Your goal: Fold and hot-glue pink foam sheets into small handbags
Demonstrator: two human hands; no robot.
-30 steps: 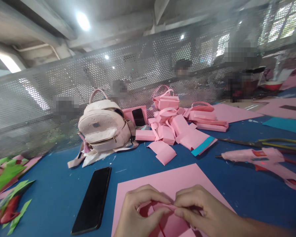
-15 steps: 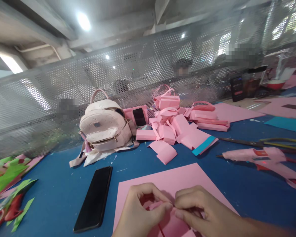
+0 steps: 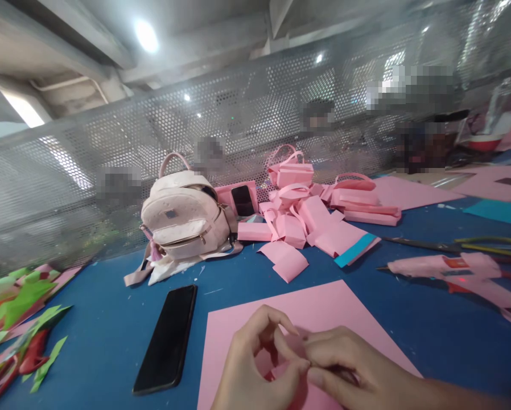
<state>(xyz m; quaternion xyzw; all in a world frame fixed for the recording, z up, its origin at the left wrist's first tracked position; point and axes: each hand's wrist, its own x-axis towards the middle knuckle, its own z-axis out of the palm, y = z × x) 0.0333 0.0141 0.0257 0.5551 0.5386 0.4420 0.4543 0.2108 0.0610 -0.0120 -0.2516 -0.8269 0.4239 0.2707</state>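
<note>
My left hand and my right hand meet at the fingertips over a pink paper sheet lying on the table. Both pinch a small piece of pink paper, largely hidden behind the fingers. A darker red bit shows inside the curl of my left hand; I cannot make out what it is. Left of the sheet lies a black phone. To the right, a pink hot glue gun rests on its side, beside scissors with yellow-green handles.
Behind the sheet sits a pile of folded pink paper pieces, some with handles. A white backpack stands against a perforated metal screen. Red-handled scissors and green paper scraps lie at left on the blue table.
My left fingers have shifted, and the index finger has lifted and curled more. Both hands stay together over the sheet. The whole view has moved slightly.
</note>
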